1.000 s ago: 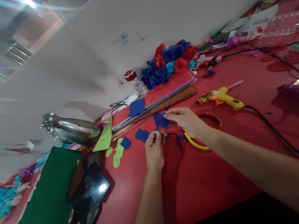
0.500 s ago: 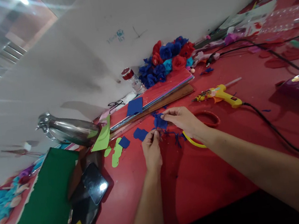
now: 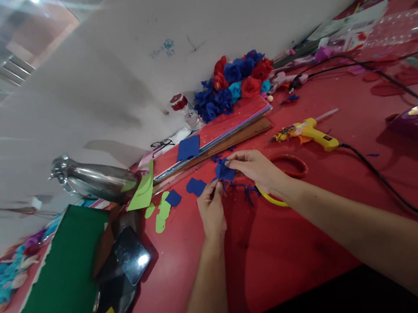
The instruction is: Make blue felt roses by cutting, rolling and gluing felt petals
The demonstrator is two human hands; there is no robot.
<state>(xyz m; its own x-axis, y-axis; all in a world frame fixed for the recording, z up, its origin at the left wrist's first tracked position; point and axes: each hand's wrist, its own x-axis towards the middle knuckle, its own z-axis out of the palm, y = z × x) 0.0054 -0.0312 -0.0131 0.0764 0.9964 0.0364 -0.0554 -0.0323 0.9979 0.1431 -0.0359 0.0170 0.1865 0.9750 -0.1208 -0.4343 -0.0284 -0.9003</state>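
A small blue piece (image 3: 225,171) is held between both hands over the red table. My right hand (image 3: 250,166) pinches its upper right edge, fingers closed. At its lower left edge, my left hand (image 3: 213,204) has thumb and finger pressed together on it. Left of the hands lie blue cut pieces (image 3: 196,186) and a blue square (image 3: 173,198). Thin blue scraps (image 3: 248,192) are scattered just below my right hand. Beside that hand are a red ring (image 3: 297,165) and a yellow ring (image 3: 272,200), each partly covered by it.
A yellow glue gun (image 3: 316,134) with a black cable lies at the right. Behind the hands are stacked sheets (image 3: 228,126), blue and red flowers (image 3: 234,85) and a bottle (image 3: 187,112). A metal jug (image 3: 97,180), phone (image 3: 133,256) and green board (image 3: 57,287) occupy the left.
Both hands stay almost in place on the blue piece. The piece has turned slightly and shows a little more of its flat face.
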